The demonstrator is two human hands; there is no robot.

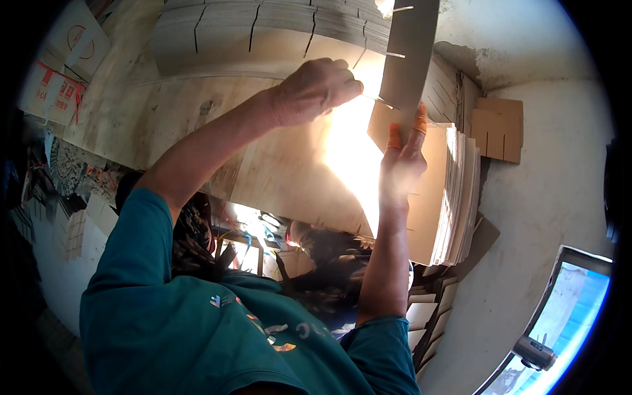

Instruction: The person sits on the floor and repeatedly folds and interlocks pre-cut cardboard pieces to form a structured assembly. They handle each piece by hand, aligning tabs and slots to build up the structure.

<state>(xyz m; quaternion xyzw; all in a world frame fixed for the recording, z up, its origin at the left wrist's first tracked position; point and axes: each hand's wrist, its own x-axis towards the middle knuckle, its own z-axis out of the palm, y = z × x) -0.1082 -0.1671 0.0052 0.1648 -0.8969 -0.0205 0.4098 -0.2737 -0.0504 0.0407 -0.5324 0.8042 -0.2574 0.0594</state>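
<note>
The wooden tabletop is carrying a slotted cardboard stack along its far side; another board stack is standing at the right. Over the tabletop, I am holding up a grey card: my right grip is pinching its near end. My left grip is curling nearly closed beside a slit; whether it is pinching the pale sliver there, I cannot tell. I am apparently clearing slits, which is calling for steady right-hand support and a straight leftward pull.

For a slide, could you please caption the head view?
Right hand holds a slotted cardboard strip, left hand beside it.
</note>
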